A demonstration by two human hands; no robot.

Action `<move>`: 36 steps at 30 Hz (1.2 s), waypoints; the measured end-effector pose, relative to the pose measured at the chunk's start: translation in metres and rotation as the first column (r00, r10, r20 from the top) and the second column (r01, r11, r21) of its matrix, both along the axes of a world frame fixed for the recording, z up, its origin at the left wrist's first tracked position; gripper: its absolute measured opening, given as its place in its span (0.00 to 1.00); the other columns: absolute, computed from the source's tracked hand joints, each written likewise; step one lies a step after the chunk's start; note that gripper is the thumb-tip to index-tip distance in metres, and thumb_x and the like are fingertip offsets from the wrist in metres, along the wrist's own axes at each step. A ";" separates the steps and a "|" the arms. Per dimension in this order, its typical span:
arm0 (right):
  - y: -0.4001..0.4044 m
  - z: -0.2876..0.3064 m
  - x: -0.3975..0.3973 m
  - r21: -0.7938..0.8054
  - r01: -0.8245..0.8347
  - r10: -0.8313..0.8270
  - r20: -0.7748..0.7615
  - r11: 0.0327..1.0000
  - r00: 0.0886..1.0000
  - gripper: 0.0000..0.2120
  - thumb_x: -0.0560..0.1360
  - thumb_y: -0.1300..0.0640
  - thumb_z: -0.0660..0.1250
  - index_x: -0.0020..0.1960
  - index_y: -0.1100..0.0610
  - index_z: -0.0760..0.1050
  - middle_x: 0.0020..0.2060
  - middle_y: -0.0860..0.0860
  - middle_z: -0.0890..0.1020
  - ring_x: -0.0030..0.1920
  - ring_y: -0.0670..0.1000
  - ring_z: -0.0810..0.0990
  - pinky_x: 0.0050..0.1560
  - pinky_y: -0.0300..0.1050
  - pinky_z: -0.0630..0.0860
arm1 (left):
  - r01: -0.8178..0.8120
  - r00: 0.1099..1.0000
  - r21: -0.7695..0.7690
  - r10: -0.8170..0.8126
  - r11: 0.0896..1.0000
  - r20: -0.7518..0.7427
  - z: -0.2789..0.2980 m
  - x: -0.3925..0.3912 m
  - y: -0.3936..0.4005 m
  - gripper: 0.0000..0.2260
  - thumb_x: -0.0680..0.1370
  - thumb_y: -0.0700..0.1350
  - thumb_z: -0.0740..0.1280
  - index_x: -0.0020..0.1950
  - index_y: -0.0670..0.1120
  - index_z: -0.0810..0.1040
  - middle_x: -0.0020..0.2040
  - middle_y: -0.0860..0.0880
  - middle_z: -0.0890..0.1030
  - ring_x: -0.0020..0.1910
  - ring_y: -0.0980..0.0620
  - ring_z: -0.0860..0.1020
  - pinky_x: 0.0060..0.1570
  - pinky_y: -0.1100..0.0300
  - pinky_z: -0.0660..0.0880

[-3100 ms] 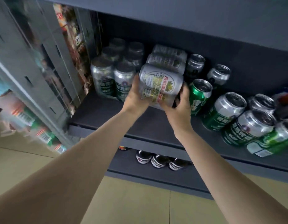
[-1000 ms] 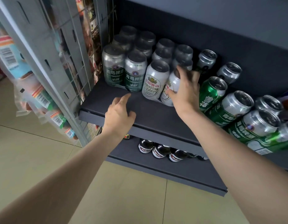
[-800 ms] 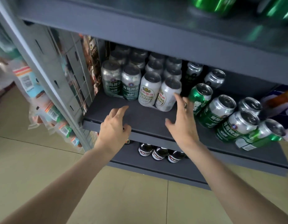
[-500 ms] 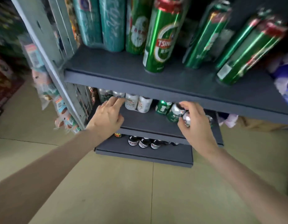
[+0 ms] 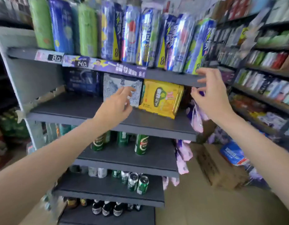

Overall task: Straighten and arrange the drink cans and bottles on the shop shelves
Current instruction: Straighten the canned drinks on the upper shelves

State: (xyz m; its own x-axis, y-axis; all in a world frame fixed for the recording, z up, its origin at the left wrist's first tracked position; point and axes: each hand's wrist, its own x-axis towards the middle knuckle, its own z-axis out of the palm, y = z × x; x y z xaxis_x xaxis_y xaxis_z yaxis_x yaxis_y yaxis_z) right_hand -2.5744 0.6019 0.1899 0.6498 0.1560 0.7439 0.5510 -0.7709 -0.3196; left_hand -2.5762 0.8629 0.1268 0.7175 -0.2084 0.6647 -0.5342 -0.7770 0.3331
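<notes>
The view has gone up from the low shelf, where the short silver and green cans were set upright in rows a second ago, to the upper part of the rack. Both hands have left those cans and have risen with the view. I judge that the low shelf is finished for now and that the person looks for the next place to put in order.

The left hand (image 5: 115,103) is in the centre of the frame, empty, its fingers spread and relaxed. It reaches toward the grey-white pack (image 5: 122,88) that stands on the second shelf (image 5: 72,111), and the fingertips are just in front of it; I cannot tell if they touch. The right hand (image 5: 210,93) is in the centre right, also empty with the fingers apart, near the front edge of the top shelf (image 5: 173,77) at its right end. The two hands are well apart.

Between them stands the yellow pack (image 5: 161,98), turned a little out of line, just beside the grey-white one. The tall blue cans (image 5: 150,36) stand in a row across the top of the frame, above both hands, and some seem to lean. The green cans (image 5: 140,143) stand below the hands, and the short cans (image 5: 137,182) lower still, in the bottom centre.
</notes>
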 end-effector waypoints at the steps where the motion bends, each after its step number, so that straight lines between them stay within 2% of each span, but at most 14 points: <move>1: -0.011 0.017 0.001 0.006 -0.002 0.002 0.013 1.000 1.000 0.19 0.74 0.66 0.64 0.64 0.61 0.67 0.58 0.56 0.68 0.53 0.50 0.72 0.55 0.51 0.75 | 0.002 1.000 -0.024 -0.002 1.000 0.015 0.019 0.002 -0.017 0.18 0.76 0.36 0.61 0.66 0.42 0.67 0.57 0.46 0.73 0.48 0.48 0.77 0.47 0.51 0.73; 4: -0.033 0.055 0.015 0.072 0.001 -0.001 0.003 0.997 1.000 0.19 0.74 0.64 0.65 0.63 0.60 0.67 0.57 0.53 0.67 0.52 0.49 0.71 0.57 0.52 0.74 | 0.021 0.994 -0.055 -0.014 0.998 0.110 0.067 0.012 -0.051 0.17 0.76 0.35 0.61 0.65 0.40 0.68 0.55 0.44 0.74 0.49 0.48 0.76 0.48 0.53 0.72; 7: -0.046 0.069 0.036 0.180 -0.016 0.028 -0.066 0.984 0.997 0.21 0.73 0.61 0.68 0.63 0.58 0.65 0.58 0.55 0.69 0.56 0.53 0.73 0.55 0.46 0.71 | -0.019 0.990 -0.068 0.028 0.998 0.140 0.100 0.032 -0.068 0.18 0.76 0.36 0.62 0.66 0.40 0.67 0.57 0.43 0.74 0.50 0.47 0.74 0.46 0.57 0.70; 9: -0.052 0.070 0.054 0.208 -0.017 0.046 -0.136 0.978 0.990 0.26 0.72 0.58 0.70 0.66 0.58 0.62 0.60 0.56 0.69 0.57 0.54 0.73 0.53 0.44 0.69 | -0.047 0.990 -0.115 0.061 0.992 0.126 0.118 0.046 -0.077 0.21 0.76 0.38 0.63 0.68 0.42 0.65 0.60 0.42 0.71 0.54 0.47 0.73 0.49 0.60 0.67; 11: -0.060 0.073 0.072 0.247 -0.017 0.072 -0.215 0.969 0.974 0.33 0.72 0.56 0.72 0.70 0.57 0.58 0.62 0.55 0.69 0.57 0.53 0.72 0.52 0.42 0.67 | -0.061 0.991 -0.143 0.077 0.988 0.108 0.134 0.063 -0.089 0.25 0.76 0.41 0.65 0.71 0.45 0.61 0.64 0.41 0.67 0.57 0.44 0.71 0.52 0.58 0.67; 15: -0.069 0.072 0.103 0.504 -0.053 0.241 -0.317 0.862 0.917 0.41 0.70 0.55 0.74 0.74 0.55 0.52 0.65 0.54 0.68 0.60 0.53 0.71 0.58 0.44 0.68 | -0.033 0.991 -0.204 0.060 0.978 0.124 0.138 0.094 -0.120 0.33 0.74 0.47 0.69 0.75 0.50 0.55 0.68 0.41 0.62 0.60 0.43 0.69 0.56 0.58 0.64; 19: -0.061 0.056 0.140 0.529 -0.080 0.331 -0.398 0.845 0.856 0.44 0.68 0.57 0.76 0.74 0.55 0.52 0.68 0.55 0.69 0.65 0.52 0.70 0.66 0.50 0.68 | -0.027 0.985 -0.300 0.077 0.954 0.155 0.117 0.122 -0.144 0.34 0.73 0.45 0.71 0.74 0.49 0.57 0.67 0.40 0.62 0.63 0.41 0.65 0.58 0.53 0.65; 22: -0.065 0.057 0.157 0.479 -0.153 0.385 -0.435 0.864 0.814 0.41 0.68 0.56 0.75 0.73 0.54 0.55 0.65 0.49 0.72 0.64 0.50 0.72 0.66 0.51 0.69 | -0.032 0.976 -0.332 0.101 0.943 0.193 0.118 0.133 -0.144 0.31 0.73 0.43 0.70 0.73 0.49 0.59 0.66 0.41 0.62 0.62 0.40 0.66 0.55 0.54 0.66; 24: -0.077 0.060 0.167 0.460 -0.200 0.425 -0.461 0.865 0.779 0.35 0.68 0.56 0.75 0.70 0.52 0.61 0.62 0.46 0.72 0.64 0.48 0.71 0.66 0.51 0.69 | -0.004 0.970 -0.340 0.086 0.940 0.228 0.122 0.138 -0.143 0.27 0.75 0.43 0.67 0.71 0.49 0.61 0.65 0.43 0.64 0.61 0.43 0.66 0.52 0.59 0.64; 27: -0.099 0.066 0.187 0.636 -0.273 0.611 -0.400 0.722 0.683 0.17 0.70 0.58 0.72 0.56 0.50 0.72 0.55 0.48 0.78 0.58 0.51 0.77 0.61 0.54 0.74 | -0.018 0.950 -0.370 0.131 0.929 0.283 0.128 0.140 -0.146 0.24 0.74 0.41 0.68 0.68 0.46 0.65 0.60 0.49 0.64 0.60 0.49 0.67 0.54 0.69 0.60; 29: -0.109 0.068 0.206 0.727 -0.279 0.674 -0.327 0.627 0.662 0.13 0.72 0.59 0.71 0.54 0.51 0.73 0.55 0.52 0.77 0.54 0.50 0.78 0.58 0.51 0.76 | -0.043 0.933 -0.395 0.178 0.918 0.312 0.129 0.140 -0.152 0.23 0.73 0.39 0.68 0.66 0.45 0.66 0.58 0.51 0.63 0.59 0.51 0.67 0.53 0.75 0.59; 31: -0.116 0.069 0.228 0.735 -0.290 0.679 -0.304 0.614 0.668 0.14 0.72 0.58 0.70 0.57 0.53 0.73 0.57 0.54 0.76 0.53 0.49 0.78 0.56 0.48 0.77 | -0.087 0.915 -0.427 0.241 0.900 0.322 0.131 0.141 -0.163 0.22 0.73 0.37 0.67 0.65 0.44 0.66 0.58 0.50 0.63 0.59 0.52 0.66 0.52 0.80 0.58; 33: -0.116 0.065 0.250 0.701 -0.326 0.674 -0.295 0.634 0.677 0.18 0.72 0.58 0.71 0.59 0.53 0.71 0.57 0.54 0.76 0.54 0.49 0.77 0.54 0.47 0.78 | -0.142 0.881 -0.453 0.321 0.880 0.347 0.135 0.143 -0.174 0.21 0.72 0.35 0.66 0.64 0.43 0.67 0.58 0.48 0.63 0.59 0.49 0.66 0.56 0.76 0.60; 36: -0.118 0.055 0.279 0.670 -0.403 0.702 -0.254 0.624 0.665 0.22 0.70 0.56 0.73 0.60 0.52 0.70 0.58 0.53 0.76 0.56 0.51 0.77 0.53 0.48 0.78 | -0.244 0.784 -0.524 0.484 0.816 0.389 0.136 0.150 -0.195 0.19 0.71 0.34 0.64 0.61 0.41 0.69 0.59 0.43 0.66 0.59 0.41 0.68 0.61 0.53 0.67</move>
State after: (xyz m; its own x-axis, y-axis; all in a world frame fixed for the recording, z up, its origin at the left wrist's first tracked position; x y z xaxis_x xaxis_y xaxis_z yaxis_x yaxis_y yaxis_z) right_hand -2.2950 0.4840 0.2452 0.8373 0.2984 0.4581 0.4757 0.0155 -0.8795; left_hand -2.4261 0.6675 0.2631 0.2340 0.3869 0.8919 -0.4197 -0.7873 0.4516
